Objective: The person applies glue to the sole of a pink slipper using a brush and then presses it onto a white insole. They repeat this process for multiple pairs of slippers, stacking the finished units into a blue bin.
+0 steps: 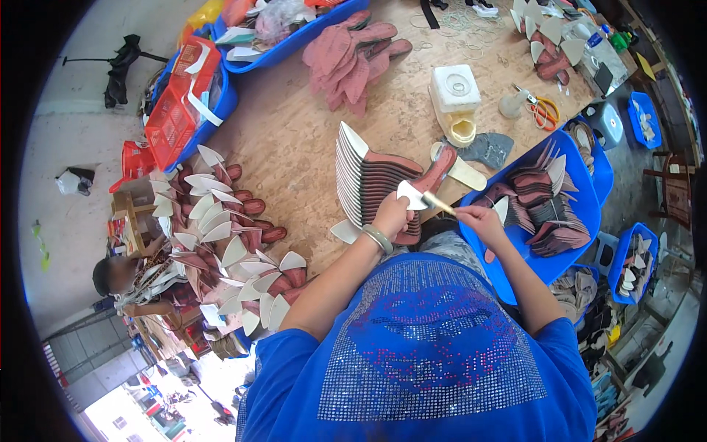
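My left hand (393,215), a bangle on its wrist, pinches the white end of a reddish-brown shoe insole (437,169) in front of my body. In my right hand (480,222) is the pale handle of a small brush (439,203); its head meets or nearly meets the insole's white end. Just left of the held insole, a fanned stack of similar insoles (379,188) with white tips lies on the table. Beyond it stands a white plastic container (455,92) with a yellowed open mouth. A pale flat insole-shaped piece (468,174) lies beside the held insole.
Blue tub (582,236) at right holds bundled insoles. White-tipped insoles (213,214) line the table's left; reddish pieces (353,62) are piled at the back. Orange-handled scissors (545,112) lie back right. A red basket (180,110) sits at far left. Another person (147,276) is beyond.
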A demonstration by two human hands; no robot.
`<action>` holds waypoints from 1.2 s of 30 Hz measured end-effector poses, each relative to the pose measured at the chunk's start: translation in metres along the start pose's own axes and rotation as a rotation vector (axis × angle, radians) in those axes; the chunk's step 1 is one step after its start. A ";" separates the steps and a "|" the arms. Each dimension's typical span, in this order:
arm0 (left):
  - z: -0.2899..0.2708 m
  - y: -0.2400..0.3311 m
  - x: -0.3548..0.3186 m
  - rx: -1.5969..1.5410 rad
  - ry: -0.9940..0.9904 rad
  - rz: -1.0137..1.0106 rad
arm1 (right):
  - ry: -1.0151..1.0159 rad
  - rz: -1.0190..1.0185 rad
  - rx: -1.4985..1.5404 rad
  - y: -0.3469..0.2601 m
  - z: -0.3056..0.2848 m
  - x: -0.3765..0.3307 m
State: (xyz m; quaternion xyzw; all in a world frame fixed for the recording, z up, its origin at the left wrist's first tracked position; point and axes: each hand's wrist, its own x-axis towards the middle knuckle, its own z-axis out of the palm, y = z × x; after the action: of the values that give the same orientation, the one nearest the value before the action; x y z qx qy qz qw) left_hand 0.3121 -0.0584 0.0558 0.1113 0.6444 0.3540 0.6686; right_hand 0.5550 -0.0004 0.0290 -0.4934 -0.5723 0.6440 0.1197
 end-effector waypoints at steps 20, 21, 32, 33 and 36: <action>-0.190 0.091 -0.108 -0.004 0.405 0.178 | 0.086 0.017 0.902 -0.035 -0.026 0.018; -0.207 0.092 -0.099 -0.026 0.436 0.221 | 0.091 0.011 0.916 -0.037 -0.025 0.019; -0.257 0.147 0.100 0.902 1.040 0.354 | 0.192 0.027 0.799 -0.041 -0.023 0.020; -0.272 0.127 0.129 0.946 1.086 0.415 | 0.193 0.035 0.804 -0.044 -0.023 0.019; -0.259 0.117 0.150 1.033 0.953 0.244 | 0.240 0.028 0.819 -0.039 -0.029 0.013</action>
State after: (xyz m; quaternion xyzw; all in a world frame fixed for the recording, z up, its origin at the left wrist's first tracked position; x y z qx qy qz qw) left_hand 0.0176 0.0393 -0.0288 0.3180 0.9350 0.0859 0.1315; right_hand 0.5547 0.0390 0.0602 -0.4842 -0.2444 0.7576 0.3630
